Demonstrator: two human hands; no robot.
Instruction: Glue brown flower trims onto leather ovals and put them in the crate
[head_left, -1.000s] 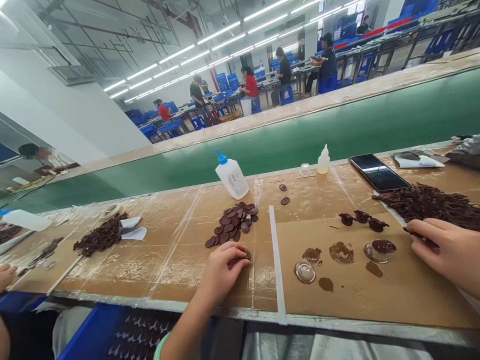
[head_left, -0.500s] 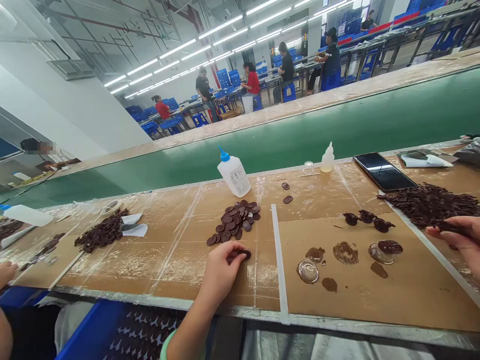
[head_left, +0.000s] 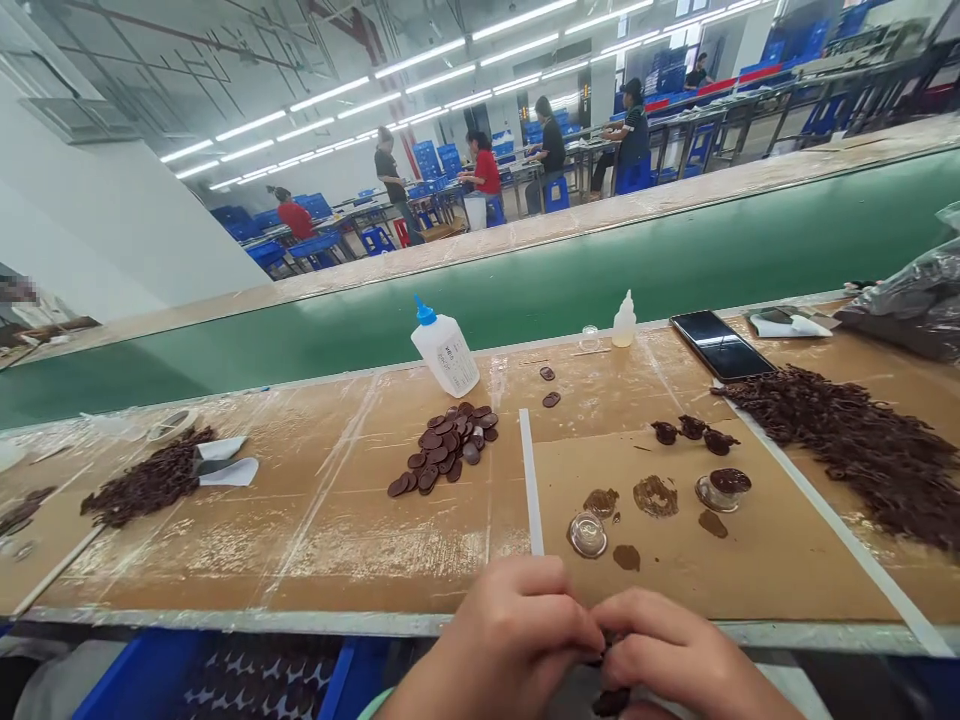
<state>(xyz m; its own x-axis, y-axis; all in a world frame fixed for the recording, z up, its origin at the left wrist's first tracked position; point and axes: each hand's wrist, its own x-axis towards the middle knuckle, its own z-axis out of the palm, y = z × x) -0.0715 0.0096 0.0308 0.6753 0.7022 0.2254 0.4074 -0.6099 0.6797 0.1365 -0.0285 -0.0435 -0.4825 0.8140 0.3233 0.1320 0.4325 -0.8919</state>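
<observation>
My left hand and my right hand meet at the table's front edge, fingers pinching a small dark brown piece between them. A second dark piece shows just below my fingers. Ahead of my hands lies a tan cardboard sheet with brown smears, clear plastic domes and several dark lumps. A heap of dark brown discs lies to the left of it. A long mound of dark brown scraps runs along the right.
A white glue bottle, a small dropper bottle and a phone stand along the table's back edge. Behind them runs a green conveyor belt. Co-workers sit at far tables. A blue bin sits below the front edge.
My left hand has moved from beside the discs and my right hand from the scrap mound; they now meet at the front edge. The view has swung slightly.
</observation>
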